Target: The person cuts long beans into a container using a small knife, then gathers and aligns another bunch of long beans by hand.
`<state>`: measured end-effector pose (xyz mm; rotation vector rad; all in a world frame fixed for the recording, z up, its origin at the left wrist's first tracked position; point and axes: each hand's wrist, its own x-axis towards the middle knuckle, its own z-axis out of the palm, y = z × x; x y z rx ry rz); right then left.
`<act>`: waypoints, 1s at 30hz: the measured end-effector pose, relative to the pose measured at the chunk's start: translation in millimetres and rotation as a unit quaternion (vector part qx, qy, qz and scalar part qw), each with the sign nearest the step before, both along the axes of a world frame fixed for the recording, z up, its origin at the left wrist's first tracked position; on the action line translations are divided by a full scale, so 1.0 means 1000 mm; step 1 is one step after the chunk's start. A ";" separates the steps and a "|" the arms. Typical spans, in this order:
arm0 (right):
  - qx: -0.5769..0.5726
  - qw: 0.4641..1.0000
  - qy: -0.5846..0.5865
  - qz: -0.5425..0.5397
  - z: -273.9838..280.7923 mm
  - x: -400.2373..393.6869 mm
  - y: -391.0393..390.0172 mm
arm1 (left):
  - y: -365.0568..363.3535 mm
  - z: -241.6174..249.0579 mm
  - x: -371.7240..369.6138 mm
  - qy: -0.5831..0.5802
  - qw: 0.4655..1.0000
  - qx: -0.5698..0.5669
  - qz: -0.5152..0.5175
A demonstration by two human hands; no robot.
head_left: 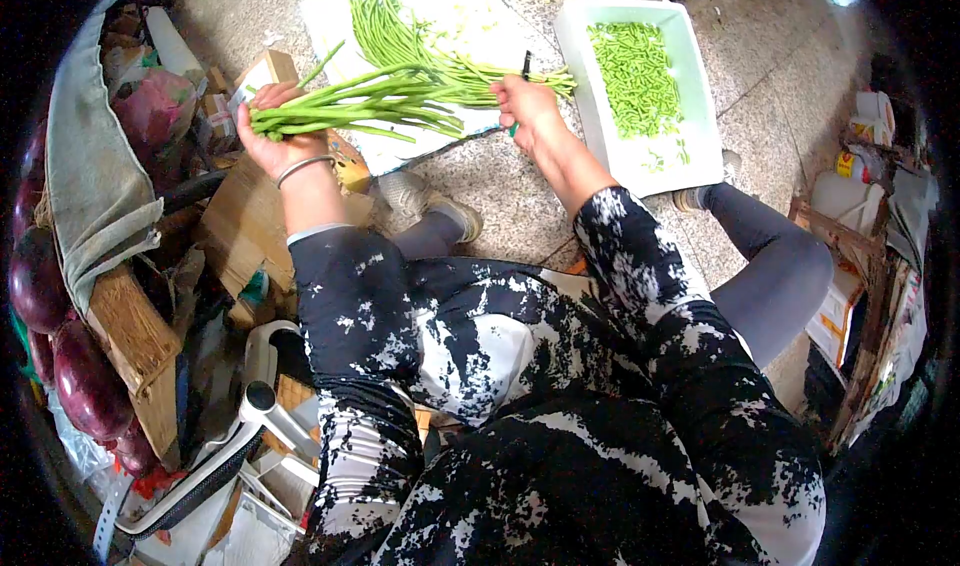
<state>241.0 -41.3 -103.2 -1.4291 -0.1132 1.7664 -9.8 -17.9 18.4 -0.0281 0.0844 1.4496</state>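
My left hand (265, 153) is closed around the ends of a bunch of long green beans (375, 101), which stretches to the right over a white sheet (325, 16). More long beans (385, 36) lie loose on that sheet, partly behind the held bunch. At the right ends of the beans, my right hand (532, 104) is closed on a slim tool (527, 63); a black end sticks up above the fist and a bit of green shows below. Its kind is mostly hidden by the fingers. Beside this hand stands a white tub (705, 106) with short cut bean pieces (635, 76) inside.
Purple eggplants (88, 376) lie at the far left, near a grey cloth (95, 176) and a wooden block (135, 331). Cardboard (250, 221) and a white-framed chair (255, 401) are close on my left. A wooden crate (845, 256) with containers stands at the right.
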 end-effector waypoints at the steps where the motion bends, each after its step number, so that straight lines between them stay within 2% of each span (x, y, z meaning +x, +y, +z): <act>1: -0.039 0.995 0.038 -0.084 -0.004 0.002 0.002 | 0.001 0.003 -0.008 -0.001 1.000 -0.015 0.012; 2: -0.036 0.995 0.036 -0.085 -0.008 0.006 0.005 | 0.003 0.003 -0.013 -0.010 1.000 0.009 0.000; 4: -0.059 0.991 -0.072 0.095 -0.027 0.016 0.007 | 0.001 0.005 -0.015 0.026 0.999 -0.008 0.031; 5: -0.052 0.962 -0.150 0.223 -0.037 0.024 0.016 | 0.000 0.006 -0.015 0.027 0.999 -0.010 0.032; 6: -0.023 0.967 -0.146 0.210 -0.033 0.024 0.023 | 0.000 0.007 -0.015 0.005 1.000 -0.010 0.018; 8: 0.111 0.968 -0.109 0.196 -0.003 0.028 0.039 | 0.000 0.007 -0.014 -0.006 1.000 0.003 0.010; 10: 0.220 0.960 -0.113 0.134 0.014 0.020 0.050 | -0.001 0.010 -0.012 -0.043 0.999 0.000 0.014; 11: 0.310 0.919 -0.203 0.134 0.008 0.015 0.058 | -0.002 0.013 -0.011 -0.056 0.998 -0.007 0.001; 12: 0.311 0.919 -0.204 0.134 0.014 0.015 0.059 | -0.001 0.013 -0.011 -0.057 0.998 -0.006 0.000; 15: 0.309 0.903 -0.104 0.281 0.032 0.014 0.050 | -0.001 0.012 -0.012 -0.033 0.999 0.006 -0.011; 18: 0.263 0.906 -0.043 0.330 0.054 0.016 0.032 | -0.001 0.014 -0.009 -0.038 0.999 0.002 0.002; 19: 0.266 0.903 0.004 0.338 0.050 0.017 0.031 | -0.002 0.013 -0.008 -0.037 0.999 0.001 0.000; 23: 0.299 0.881 0.035 0.364 0.051 0.013 0.023 | -0.003 0.015 -0.003 -0.059 0.998 0.006 -0.004; 26: 0.287 0.886 0.075 0.357 0.058 0.014 0.018 | -0.004 0.022 0.004 -0.067 0.998 0.014 -0.001; 29: 0.294 0.889 0.071 0.344 0.055 0.017 0.018 | -0.004 0.024 0.004 -0.043 0.999 0.014 -0.001; 30: 0.285 0.898 0.053 0.331 0.061 0.017 0.017 | -0.004 0.027 0.008 -0.076 0.997 0.007 -0.003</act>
